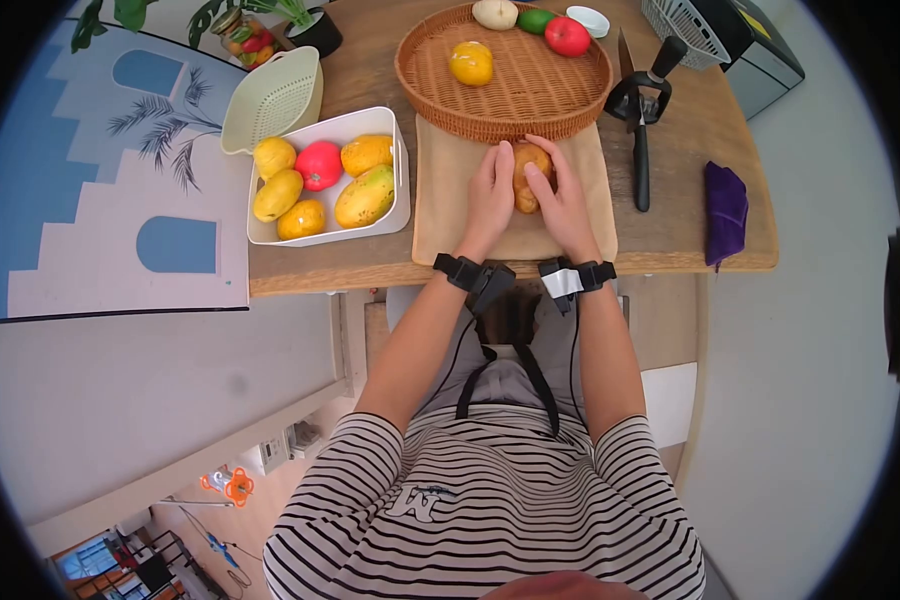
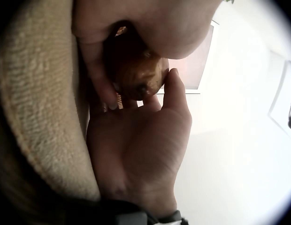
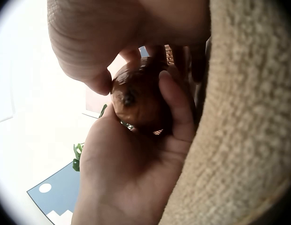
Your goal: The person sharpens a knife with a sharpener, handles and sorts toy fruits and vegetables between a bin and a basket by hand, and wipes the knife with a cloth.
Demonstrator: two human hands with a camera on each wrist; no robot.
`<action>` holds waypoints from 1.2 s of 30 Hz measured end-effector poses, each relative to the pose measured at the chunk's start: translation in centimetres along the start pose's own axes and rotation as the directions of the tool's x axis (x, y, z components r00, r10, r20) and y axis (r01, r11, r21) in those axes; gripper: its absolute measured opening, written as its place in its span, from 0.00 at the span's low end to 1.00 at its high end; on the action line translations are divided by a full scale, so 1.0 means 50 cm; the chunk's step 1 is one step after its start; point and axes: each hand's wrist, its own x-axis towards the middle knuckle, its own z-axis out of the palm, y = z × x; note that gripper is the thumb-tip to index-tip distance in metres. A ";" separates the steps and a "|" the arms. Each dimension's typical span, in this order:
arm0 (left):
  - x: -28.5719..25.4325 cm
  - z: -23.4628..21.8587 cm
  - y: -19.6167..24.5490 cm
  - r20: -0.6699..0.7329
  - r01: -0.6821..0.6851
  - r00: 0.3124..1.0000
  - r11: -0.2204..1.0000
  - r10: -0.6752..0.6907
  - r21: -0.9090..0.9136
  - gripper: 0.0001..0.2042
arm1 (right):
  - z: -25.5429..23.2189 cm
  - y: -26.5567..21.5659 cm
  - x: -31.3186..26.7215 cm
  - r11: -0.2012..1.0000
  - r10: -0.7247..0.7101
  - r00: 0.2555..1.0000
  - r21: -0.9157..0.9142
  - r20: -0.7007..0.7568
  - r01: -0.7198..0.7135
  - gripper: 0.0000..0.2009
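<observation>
Both hands cup a glossy brown, lumpy, pear-shaped thing (image 1: 527, 178) over a beige cloth mat (image 1: 440, 220), close to the front rim of the wicker tray (image 1: 410, 95). My left hand (image 1: 488, 200) holds it from the left, with its fingers pointing forward. From the right, my right hand (image 1: 567, 212) grips it with thumb and curled fingers. A dark spot marks one end of the brown thing (image 2: 141, 79) in the left wrist view. The right wrist view shows that end between fingers and thumbs. Much of its surface is covered by the hands.
Inside the tray lie a yellow fruit (image 1: 471, 64), red apple (image 1: 567, 37), green fruit (image 1: 536, 21) and pale round item (image 1: 495, 13). Left stands a white bin (image 1: 400, 190) of yellow and red fruit, beside a pale colander (image 1: 270, 95). Black-handled knife (image 1: 641, 165) and purple cloth (image 1: 726, 213) lie right.
</observation>
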 end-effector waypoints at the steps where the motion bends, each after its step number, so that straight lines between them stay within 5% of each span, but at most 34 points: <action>1: -0.001 0.000 0.002 0.031 0.034 0.999 0.999 -0.033 -0.013 0.18 | -0.001 -0.002 0.001 0.998 0.053 0.998 0.031 -0.045 -0.052 0.18; 3: -0.008 0.002 0.006 0.058 0.068 0.996 0.997 -0.067 -0.024 0.19 | -0.001 0.006 0.002 0.992 0.108 0.990 0.066 -0.085 -0.103 0.18; 5: -0.019 0.016 0.025 0.059 -0.140 0.989 0.979 0.133 0.145 0.20 | -0.006 0.019 0.007 0.978 0.193 0.973 0.109 -0.125 -0.179 0.19; 9: -0.004 0.005 -0.001 0.026 0.015 0.999 0.989 -0.019 0.146 0.21 | -0.005 0.020 0.002 0.987 0.136 0.984 0.097 -0.112 -0.126 0.20; 13: -0.006 -0.008 0.015 0.042 0.071 0.996 0.995 -0.074 0.070 0.21 | -0.003 0.006 -0.001 0.997 -0.067 0.998 0.045 0.021 0.066 0.21; 21: -0.023 0.021 0.028 0.152 -0.182 0.973 0.982 0.172 0.052 0.20 | -0.010 0.033 0.002 0.974 0.100 0.992 0.209 -0.074 -0.083 0.19; 25: -0.021 0.002 0.034 0.116 0.027 0.992 0.985 -0.047 0.173 0.19 | -0.005 0.005 -0.010 0.990 0.000 0.998 0.141 -0.062 0.009 0.18; 27: -0.003 -0.012 -0.002 0.136 0.106 0.987 0.989 -0.091 -0.102 0.19 | -0.005 0.010 0.002 0.999 -0.034 0.998 0.025 0.045 0.033 0.17; 29: -0.008 -0.005 0.008 0.090 0.088 0.992 0.996 -0.086 -0.017 0.20 | -0.002 0.004 0.009 0.999 -0.035 0.999 0.011 0.022 0.035 0.17; 32: -0.021 0.008 0.018 0.136 -0.162 0.980 0.978 0.144 0.130 0.22 | -0.006 0.001 0.005 0.992 0.102 0.993 0.086 -0.056 -0.097 0.18; 36: -0.002 0.007 0.013 0.081 -0.046 0.996 0.996 0.040 0.082 0.23 | 0.000 0.009 0.002 0.999 -0.025 0.998 0.037 -0.050 0.027 0.22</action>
